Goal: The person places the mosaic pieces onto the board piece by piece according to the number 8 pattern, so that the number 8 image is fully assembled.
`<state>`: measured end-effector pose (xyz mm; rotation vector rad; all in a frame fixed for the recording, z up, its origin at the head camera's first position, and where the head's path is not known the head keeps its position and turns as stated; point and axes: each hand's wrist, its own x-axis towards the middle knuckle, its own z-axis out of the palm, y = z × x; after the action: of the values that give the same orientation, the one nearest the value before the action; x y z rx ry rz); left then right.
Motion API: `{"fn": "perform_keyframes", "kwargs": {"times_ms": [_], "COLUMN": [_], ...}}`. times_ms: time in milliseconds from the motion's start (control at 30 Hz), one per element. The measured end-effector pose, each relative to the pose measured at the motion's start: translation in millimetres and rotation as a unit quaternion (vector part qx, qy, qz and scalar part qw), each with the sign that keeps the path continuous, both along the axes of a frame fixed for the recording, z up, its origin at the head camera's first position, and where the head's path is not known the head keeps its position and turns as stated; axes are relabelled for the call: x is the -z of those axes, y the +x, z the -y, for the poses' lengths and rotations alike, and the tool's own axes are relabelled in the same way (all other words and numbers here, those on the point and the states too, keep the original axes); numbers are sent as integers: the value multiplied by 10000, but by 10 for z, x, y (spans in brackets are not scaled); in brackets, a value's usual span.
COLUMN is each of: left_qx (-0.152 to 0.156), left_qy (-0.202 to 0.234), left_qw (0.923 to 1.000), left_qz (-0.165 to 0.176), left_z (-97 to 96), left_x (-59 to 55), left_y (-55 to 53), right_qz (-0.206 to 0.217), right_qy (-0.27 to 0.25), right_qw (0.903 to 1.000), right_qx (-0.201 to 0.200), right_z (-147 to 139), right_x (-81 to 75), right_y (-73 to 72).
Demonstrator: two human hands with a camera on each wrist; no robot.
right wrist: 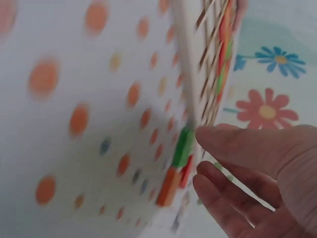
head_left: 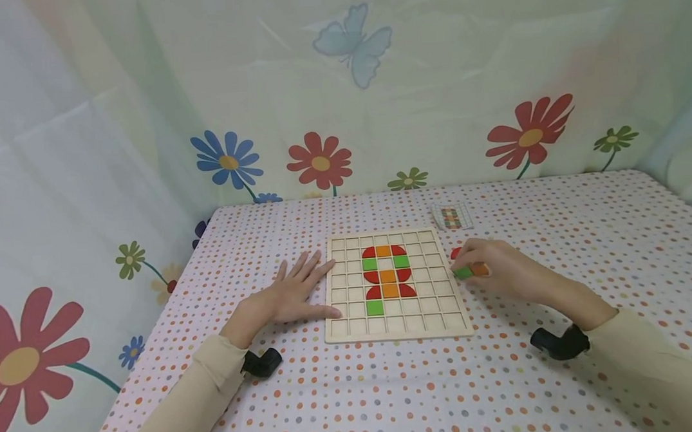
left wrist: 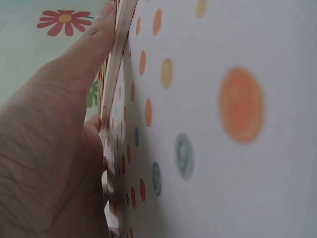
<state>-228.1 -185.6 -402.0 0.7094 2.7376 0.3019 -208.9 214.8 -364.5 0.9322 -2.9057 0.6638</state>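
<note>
A wooden grid board [head_left: 438, 325] lies on the dotted cloth, with red, orange and green pieces set in its middle cells. My left hand [head_left: 291, 294] is spread at the board's left side. Its thumb [left wrist: 101, 32] lies on the board's edge, and its fingertips reach the left rim. Beyond the right edge, my right hand [head_left: 499, 267] bends over loose blocks. A green block [right wrist: 183, 148] is by its thumb tip, with an orange block [right wrist: 169, 186] alongside and a red piece [head_left: 456, 253] behind. The right wrist view shows a gap between thumb and fingers, with nothing pinched there.
A small card [head_left: 452, 217] printed with a coloured grid pattern lies behind the board's right corner. The spotted cloth [head_left: 354, 396] covers the table. A flowered curtain [head_left: 447, 134] hangs at the back and left.
</note>
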Motion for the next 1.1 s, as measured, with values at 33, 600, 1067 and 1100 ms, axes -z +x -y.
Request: {"fn": "perform_keyframes", "kwargs": {"times_ms": [33,600,1067,1100], "left_qx": [11,10,-12,-14], "left_qy": [13,70,33,30], "left_qw": [10000,10000,10000,10000], "left_qz": [7,35,69,66], "left_z": [-3,-14,-8,-7], "left_x": [3,1,14,17], "left_y": [-2,2,-1,-4], "right_qz": [94,803,901,901], "right_qy": [23,232,481,487], "right_qw": [10000,9964,9945,9944], "right_qx": [10,106,214,254], "right_z": [-36,-69,-28,-28], "right_x": [20,25,13,17], "right_y": [-36,-267,-289,-284]}}
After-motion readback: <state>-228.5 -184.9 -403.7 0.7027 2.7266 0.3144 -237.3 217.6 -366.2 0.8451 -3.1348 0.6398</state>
